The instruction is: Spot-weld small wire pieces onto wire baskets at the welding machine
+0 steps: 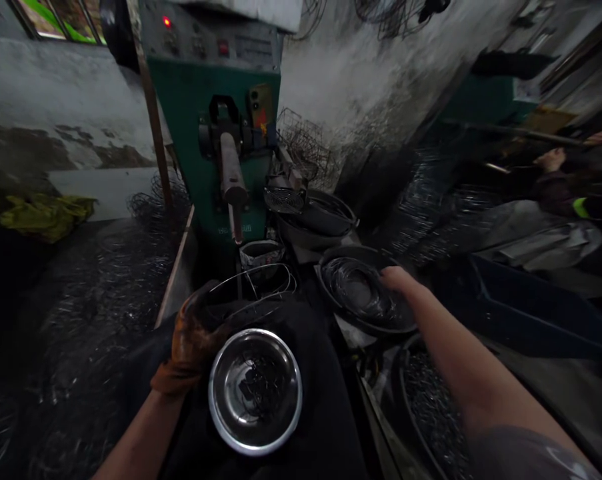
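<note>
Head view shows the gloved left hand (191, 347) holding a wire frame (253, 283) above a steel bowl (255, 391). The right hand (395, 279) reaches into a dark pan (363, 293) of wire rings; its grip I cannot tell.

A round wire frame (253, 288) lies beside a black tub of wire rings (363, 293).

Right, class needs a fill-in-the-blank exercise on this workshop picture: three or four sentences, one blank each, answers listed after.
1. The left hand wears a rust-stained ____ and holds a wire basket frame.
2. The right hand reaches into a dark pan filled with wire ____.
3. On the person's lap sits a shiny steel ____, with small dark bits inside.
4. The welding machine ahead has a body painted ____.

Missing words: glove; rings; bowl; green
</note>
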